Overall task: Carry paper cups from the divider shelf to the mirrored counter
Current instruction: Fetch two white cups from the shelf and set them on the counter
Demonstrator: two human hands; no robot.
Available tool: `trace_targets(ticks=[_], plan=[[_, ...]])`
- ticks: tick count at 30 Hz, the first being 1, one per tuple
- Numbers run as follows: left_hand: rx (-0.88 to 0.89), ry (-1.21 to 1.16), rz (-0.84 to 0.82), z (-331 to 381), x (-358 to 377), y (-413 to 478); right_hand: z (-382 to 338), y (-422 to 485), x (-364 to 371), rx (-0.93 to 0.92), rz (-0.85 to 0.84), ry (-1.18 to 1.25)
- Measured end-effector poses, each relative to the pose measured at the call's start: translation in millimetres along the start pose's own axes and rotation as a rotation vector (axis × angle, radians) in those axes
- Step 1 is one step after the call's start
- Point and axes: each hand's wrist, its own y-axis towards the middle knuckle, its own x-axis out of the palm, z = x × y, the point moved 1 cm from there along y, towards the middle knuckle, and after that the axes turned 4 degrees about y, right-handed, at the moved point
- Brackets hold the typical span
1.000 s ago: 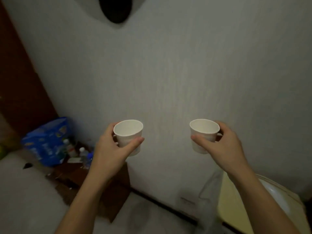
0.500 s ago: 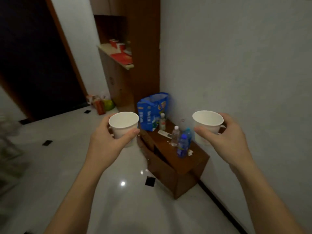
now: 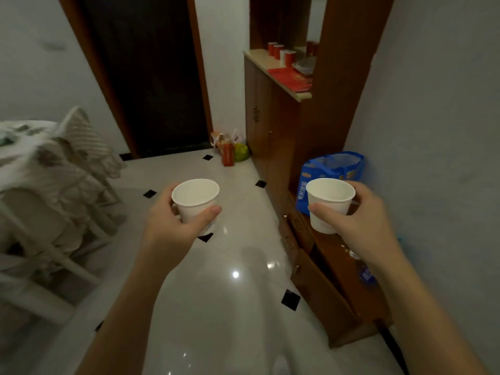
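Note:
My left hand [image 3: 173, 226] grips a white paper cup [image 3: 195, 201], upright and empty, held over the tiled floor. In my right hand [image 3: 359, 223] is a second white paper cup [image 3: 328, 204], also upright and empty, above a low wooden cabinet. Ahead on the right stands the tall wooden unit with its mirrored counter [image 3: 273, 70], a pale countertop carrying several red cups [image 3: 282, 54] and a red flat item [image 3: 290, 78]. The mirror panel [image 3: 315, 25] rises behind them.
A low wooden cabinet [image 3: 332, 288] runs along the right wall with a blue bag [image 3: 330, 171] and a bottle on it. A dark doorway [image 3: 151, 77] is ahead. White chairs and a draped table [image 3: 48, 180] stand left. Bags [image 3: 230, 152] sit by the cabinet base.
The view has swung left from the bare wall to the room, bringing the doorway, counter and table into sight. Both hands keep the same hold on their cups.

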Motion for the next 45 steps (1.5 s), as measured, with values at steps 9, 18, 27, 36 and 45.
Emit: trace_targets(ticks=[9, 18, 27, 36, 45], plan=[[0.001, 0.138, 0.052, -41, 32, 136, 15, 159, 68, -0.041, -0.077, 0.060], [-0.030, 0.139, 0.153, -63, 64, 265, 22, 306, 123, -0.036, -0.188, 0.103], [-0.098, 0.152, 0.196, -119, 75, 377, 39, 418, 199, -0.063, -0.220, 0.071], [-0.051, 0.195, 0.175, -189, 52, 545, 25, 558, 319, -0.128, -0.179, 0.043], [-0.059, 0.168, 0.147, -244, 30, 699, 15, 675, 425, -0.111, -0.159, 0.028]])
